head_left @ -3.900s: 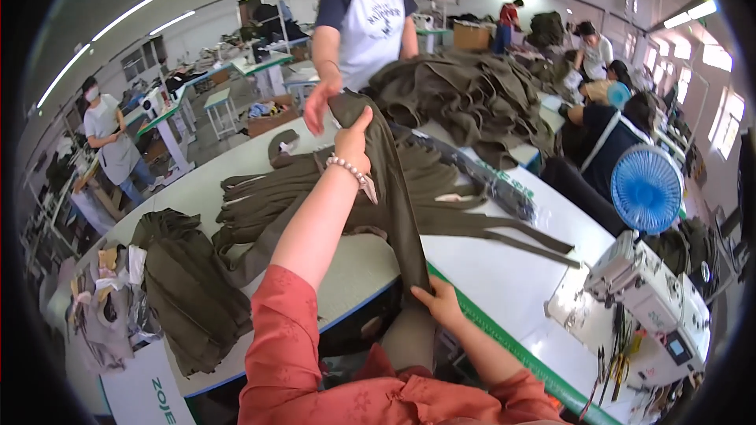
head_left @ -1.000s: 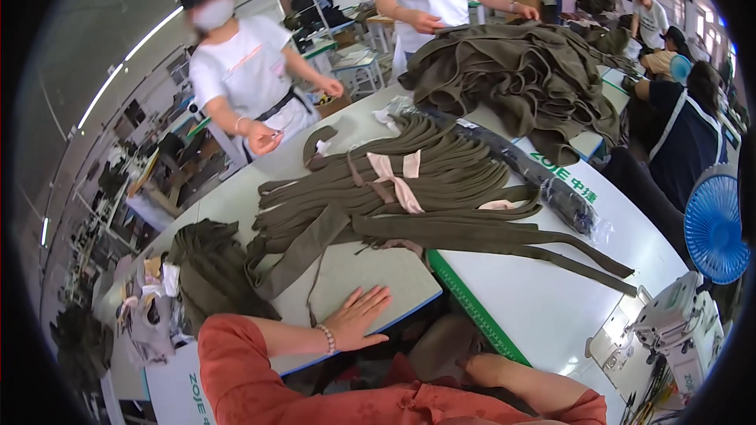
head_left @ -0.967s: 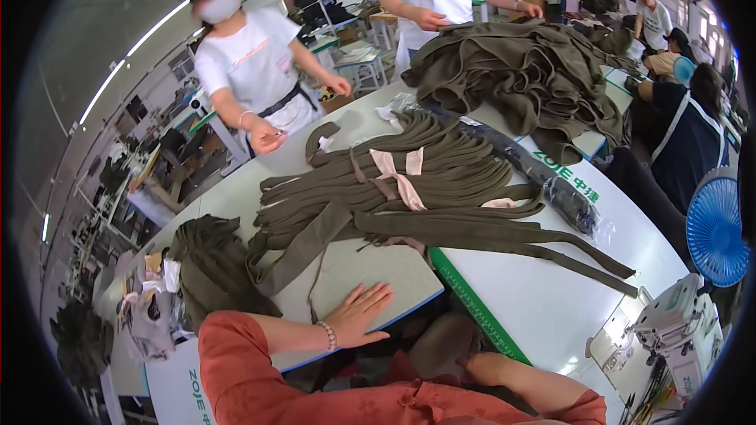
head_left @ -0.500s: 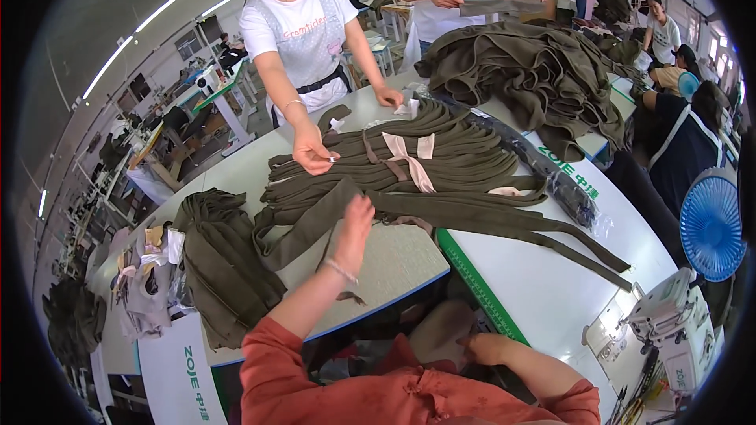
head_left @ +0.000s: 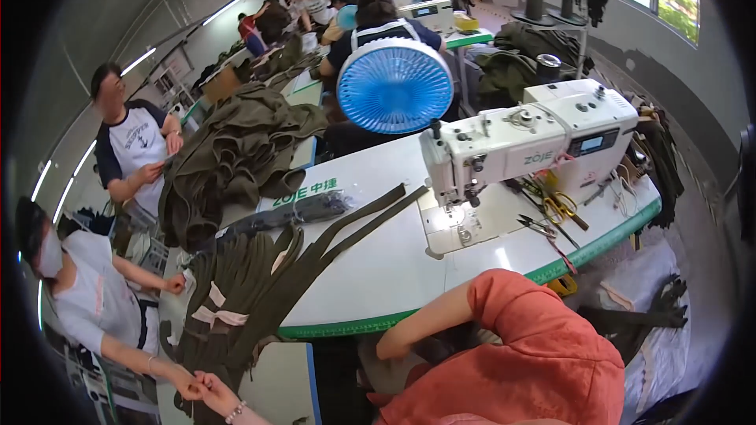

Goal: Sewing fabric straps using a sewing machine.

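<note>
My left hand (head_left: 216,395), with a bracelet at its wrist, is at the lower left, its fingertips pinched together against a co-worker's hand (head_left: 187,384). Whatever lies between the two hands is too small to make out. Beside them is a bundle of long dark olive fabric strips (head_left: 272,291), with pale pink ties (head_left: 219,316) around it. Two strip ends stretch across the white table toward the sewing machine (head_left: 512,142). My right hand (head_left: 387,345) is low, below the table's green front edge, near my lap; its fingers are hidden.
Scissors (head_left: 561,206) and other small tools lie right of the machine. A blue fan (head_left: 395,85) stands behind the table. Past the bundle are a plastic-wrapped dark roll (head_left: 291,212) and a heap of olive fabric (head_left: 236,142). Another co-worker (head_left: 134,138) stands at the far left.
My view has swung to the right, bringing the sewing machine toward the middle. My left hand has gone from above the strips to meet the co-worker's hand. My right hand stays low.
</note>
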The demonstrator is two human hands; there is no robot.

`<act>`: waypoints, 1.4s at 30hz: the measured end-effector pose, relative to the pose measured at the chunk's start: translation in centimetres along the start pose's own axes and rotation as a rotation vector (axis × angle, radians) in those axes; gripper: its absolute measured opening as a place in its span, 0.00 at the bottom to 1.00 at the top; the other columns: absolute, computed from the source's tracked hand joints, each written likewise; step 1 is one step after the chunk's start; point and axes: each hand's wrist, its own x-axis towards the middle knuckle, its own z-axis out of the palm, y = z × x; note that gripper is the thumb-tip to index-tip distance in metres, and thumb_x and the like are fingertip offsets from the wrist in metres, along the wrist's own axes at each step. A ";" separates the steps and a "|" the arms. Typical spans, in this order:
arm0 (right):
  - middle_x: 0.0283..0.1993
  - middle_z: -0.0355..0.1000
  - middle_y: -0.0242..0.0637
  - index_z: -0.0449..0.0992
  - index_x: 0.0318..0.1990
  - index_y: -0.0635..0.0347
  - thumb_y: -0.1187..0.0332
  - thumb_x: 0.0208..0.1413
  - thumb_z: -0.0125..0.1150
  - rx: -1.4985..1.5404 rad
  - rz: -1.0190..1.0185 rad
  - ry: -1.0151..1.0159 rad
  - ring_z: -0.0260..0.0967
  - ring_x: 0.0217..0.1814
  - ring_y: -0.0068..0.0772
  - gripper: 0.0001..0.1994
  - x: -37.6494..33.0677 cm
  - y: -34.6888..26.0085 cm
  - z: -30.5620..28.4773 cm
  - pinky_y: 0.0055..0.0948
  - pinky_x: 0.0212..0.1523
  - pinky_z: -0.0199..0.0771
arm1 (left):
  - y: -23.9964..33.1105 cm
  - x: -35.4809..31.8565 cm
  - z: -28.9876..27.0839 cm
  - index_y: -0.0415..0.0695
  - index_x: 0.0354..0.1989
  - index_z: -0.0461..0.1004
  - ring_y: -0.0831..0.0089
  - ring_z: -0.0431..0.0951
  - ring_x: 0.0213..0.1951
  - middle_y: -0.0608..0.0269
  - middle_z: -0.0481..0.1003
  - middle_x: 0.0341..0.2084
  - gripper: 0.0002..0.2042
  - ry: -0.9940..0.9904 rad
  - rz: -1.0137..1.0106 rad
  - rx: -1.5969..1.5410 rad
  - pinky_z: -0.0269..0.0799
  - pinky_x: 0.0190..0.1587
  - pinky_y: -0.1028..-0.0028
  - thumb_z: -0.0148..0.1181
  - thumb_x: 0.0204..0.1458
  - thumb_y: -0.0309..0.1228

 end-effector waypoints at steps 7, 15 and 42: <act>0.43 0.73 0.53 0.72 0.45 0.68 0.61 0.49 0.61 0.282 0.029 0.275 0.70 0.45 0.55 0.20 -8.4 -1.7 -1.6 0.43 0.46 0.69 | -28.2 -6.8 -5.5 0.39 0.50 0.67 0.79 0.63 0.25 0.63 0.71 0.32 0.14 -0.177 -0.327 0.121 0.63 0.27 0.82 0.47 0.61 0.35; 0.37 0.75 0.43 0.76 0.42 0.63 0.71 0.53 0.59 0.177 0.746 1.465 0.74 0.37 0.35 0.10 -33.9 -8.1 -7.4 0.29 0.38 0.73 | -40.1 -20.7 11.9 0.43 0.45 0.69 0.84 0.62 0.23 0.71 0.69 0.29 0.11 -0.150 -0.331 0.410 0.57 0.23 0.83 0.49 0.60 0.35; 0.22 0.70 0.30 0.72 0.28 0.64 0.74 0.42 0.57 0.371 1.225 1.639 0.64 0.24 0.20 0.05 -53.9 -8.3 -2.1 0.23 0.26 0.66 | -83.4 -44.9 40.8 0.46 0.32 0.76 0.61 0.77 0.32 0.62 0.72 0.32 0.08 -1.734 0.438 1.433 0.72 0.35 0.63 0.58 0.49 0.36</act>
